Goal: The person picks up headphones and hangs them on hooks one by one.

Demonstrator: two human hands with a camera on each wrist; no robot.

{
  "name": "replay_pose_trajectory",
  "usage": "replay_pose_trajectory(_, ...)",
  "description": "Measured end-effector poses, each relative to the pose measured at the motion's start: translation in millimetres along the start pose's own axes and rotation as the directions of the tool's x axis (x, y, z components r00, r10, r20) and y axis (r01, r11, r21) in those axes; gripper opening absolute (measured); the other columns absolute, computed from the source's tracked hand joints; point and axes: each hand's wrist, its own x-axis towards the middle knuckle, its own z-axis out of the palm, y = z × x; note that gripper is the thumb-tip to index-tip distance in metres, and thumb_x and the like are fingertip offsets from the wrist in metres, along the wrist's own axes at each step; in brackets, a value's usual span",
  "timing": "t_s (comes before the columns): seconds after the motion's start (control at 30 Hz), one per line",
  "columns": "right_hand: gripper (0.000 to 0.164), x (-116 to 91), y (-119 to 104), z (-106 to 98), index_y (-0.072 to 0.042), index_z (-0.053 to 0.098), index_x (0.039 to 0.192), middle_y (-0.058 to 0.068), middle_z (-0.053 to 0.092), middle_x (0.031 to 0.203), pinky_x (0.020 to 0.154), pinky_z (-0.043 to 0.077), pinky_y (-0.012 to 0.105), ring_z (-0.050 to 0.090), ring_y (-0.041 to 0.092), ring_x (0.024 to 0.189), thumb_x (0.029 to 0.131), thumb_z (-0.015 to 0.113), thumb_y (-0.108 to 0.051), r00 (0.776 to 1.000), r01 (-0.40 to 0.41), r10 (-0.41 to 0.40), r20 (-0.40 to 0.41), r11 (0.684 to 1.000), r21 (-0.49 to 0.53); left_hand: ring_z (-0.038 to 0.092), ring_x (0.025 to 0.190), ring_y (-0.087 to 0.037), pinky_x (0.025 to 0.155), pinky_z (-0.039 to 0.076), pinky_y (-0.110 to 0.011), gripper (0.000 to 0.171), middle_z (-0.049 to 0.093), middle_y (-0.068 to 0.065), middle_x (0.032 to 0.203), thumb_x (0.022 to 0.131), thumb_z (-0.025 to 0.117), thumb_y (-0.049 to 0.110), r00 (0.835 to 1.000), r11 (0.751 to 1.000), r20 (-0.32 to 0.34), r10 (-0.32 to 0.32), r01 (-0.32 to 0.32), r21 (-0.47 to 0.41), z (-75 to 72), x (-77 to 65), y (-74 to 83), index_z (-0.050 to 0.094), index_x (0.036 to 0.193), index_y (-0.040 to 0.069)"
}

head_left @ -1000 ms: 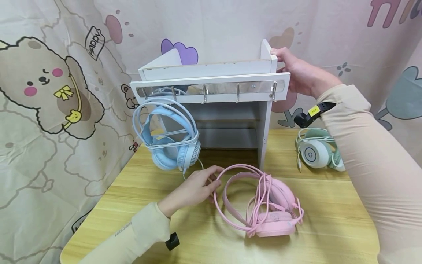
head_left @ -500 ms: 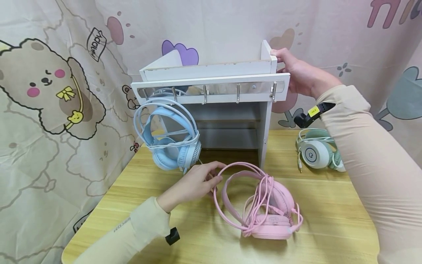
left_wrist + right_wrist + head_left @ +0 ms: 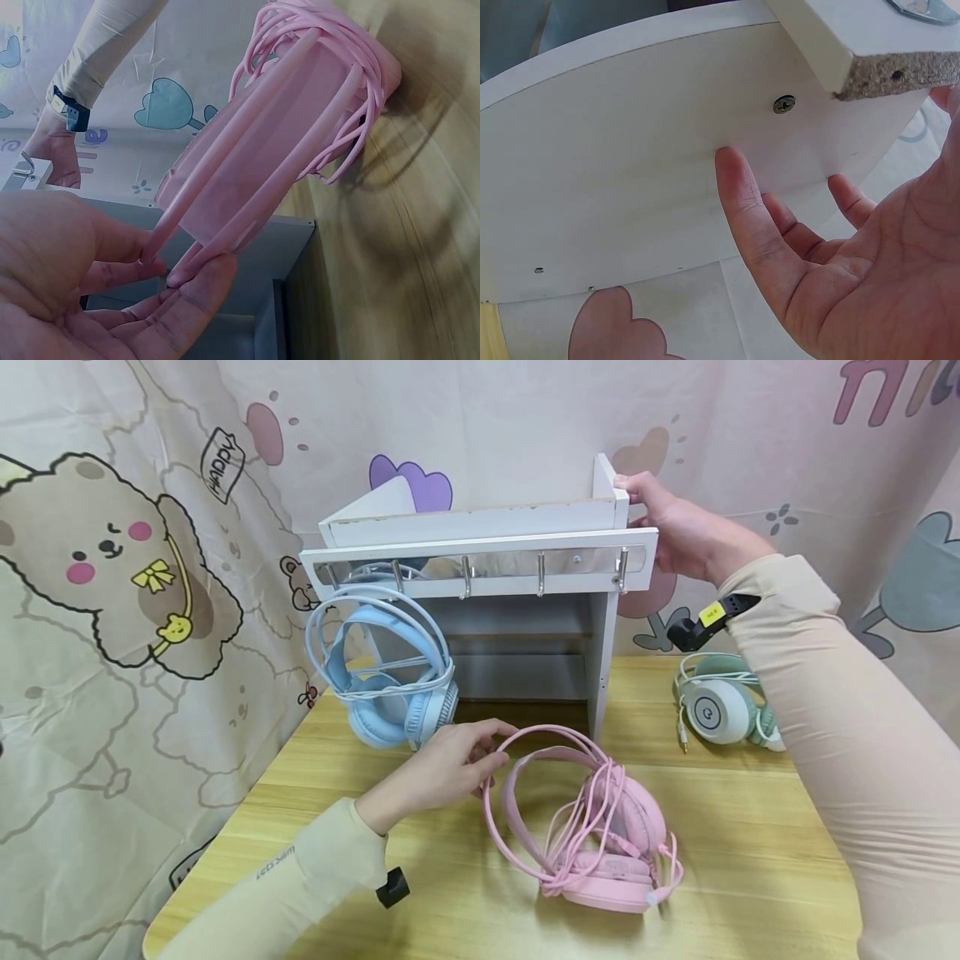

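Observation:
In the head view, my left hand (image 3: 442,768) pinches the headband of the pink headphones (image 3: 611,889) at its left end. The left wrist view shows the thumb and fingertips around the twin pink headband tubes (image 3: 240,139). Their cable is bundled around the ear cups, which are close over the table. My right hand (image 3: 686,531) holds the white shelf (image 3: 480,522) at its upper right corner. Seen from the right wrist, its fingers press the side panel (image 3: 645,165). Blue headphones (image 3: 431,714) hang from the left of the metal hook rail (image 3: 506,562).
Green and white headphones (image 3: 720,710) lie on the wooden table (image 3: 735,843) to the right, partly behind my right sleeve. Behind the shelf hangs a printed cloth (image 3: 510,427). A screw (image 3: 784,104) sits in the side panel.
The ear cups of the pink headphones have shifted slightly left and down, and the headband has risen a little with my left hand. My right hand stays on the shelf.

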Motion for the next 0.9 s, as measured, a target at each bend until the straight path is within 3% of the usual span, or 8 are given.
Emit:
replay_pose_trajectory(0.6, 0.055, -1, -1, 2, -0.033, 0.033, 0.132, 0.007, 0.053, 0.135, 0.089, 0.059, 0.030, 0.067, 0.013, 0.110, 0.100, 0.034, -0.077, 1.000, -0.002, 0.003, -0.011, 0.999, 0.033, 0.069, 0.066, -0.009, 0.059, 0.062, -0.026, 0.033, 0.070, -0.006, 0.095, 0.107, 0.065, 0.010, 1.000, 1.000, -0.008, -0.004, 0.004, 0.027, -6.7, -0.6, 8.2, 0.066, 0.140, 0.013)
replay_pose_trajectory(0.9, 0.055, -1, -1, 1, -0.035, 0.032, 0.132, 0.006, 0.051, 0.135, 0.092, 0.057, 0.031, 0.063, 0.016, 0.117, 0.100, 0.033, -0.079, 1.000, -0.010, 0.011, -0.006, 1.000, 0.023, 0.069, 0.064, -0.011, 0.058, 0.062, -0.029, 0.032, 0.071, -0.004, 0.093, 0.107, 0.065, 0.012, 1.000, 0.998, -0.006, 0.022, -0.022, 0.056, -10.0, 0.3, 11.6, 0.067, 0.139, 0.013)
